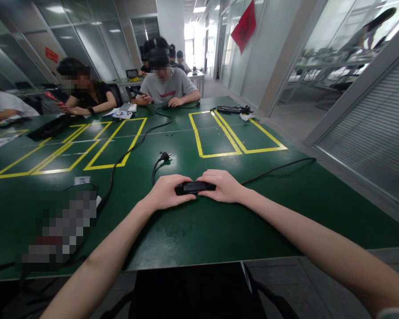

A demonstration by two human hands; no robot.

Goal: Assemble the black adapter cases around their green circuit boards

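A small black box-shaped device (194,187) lies on the green table (199,230), held from both ends. My left hand (169,191) curls around its left end with fingers closed over it. My right hand (221,185) wraps its right end the same way. A black cable (279,167) runs away from under my right hand to the right. Just beyond the device a black power plug (164,156) lies on its cord, which curves back toward my left hand.
Yellow tape rectangles (232,137) mark the table. A long black cable (133,146) crosses toward several people seated at the far side. A blurred-out object (63,228) sits at the left front. Another black device (232,109) lies far right.
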